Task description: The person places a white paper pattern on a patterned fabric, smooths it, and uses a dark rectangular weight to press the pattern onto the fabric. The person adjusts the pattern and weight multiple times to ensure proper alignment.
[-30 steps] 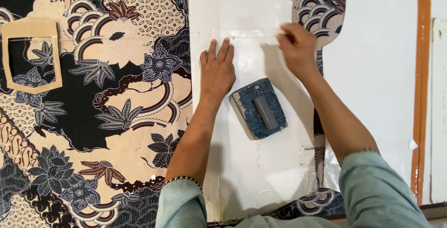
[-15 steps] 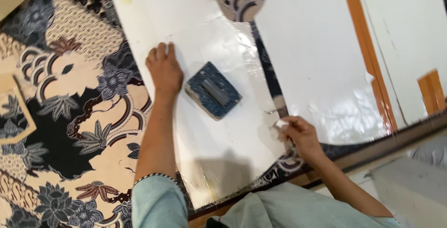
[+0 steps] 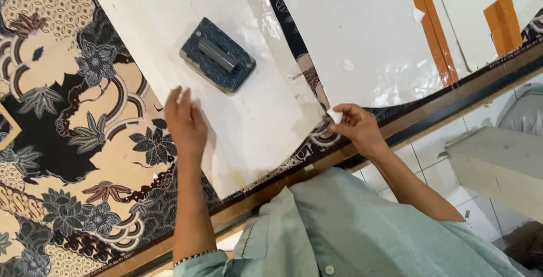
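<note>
White pattern sheet (image 3: 249, 124) lies flat on the batik cloth (image 3: 73, 141) spread over my desk (image 3: 452, 99), running from the 11 o'clock part of the view down toward the near edge at 6 o'clock. My left hand (image 3: 185, 124) rests palm down with the fingers spread on the sheet's left border, half on the paper and half on the cloth, grasping nothing. Just up from it, toward 12 o'clock, a blue padded block with a grey bar handle (image 3: 218, 55) sits on the sheet, apart from my fingers. My right hand (image 3: 353, 127) is at the sheet's lower right corner, near the desk's dark wooden edge, with thumb and fingertips pinched on a small white piece (image 3: 335, 116); I cannot tell whether it is chalk or a scrap of paper. A second white sheet (image 3: 362, 28) lies at 1 o'clock, with a strip of patterned cloth showing between the two. Orange tape strips (image 3: 432, 28) run along its far side at 2 o'clock.
</note>
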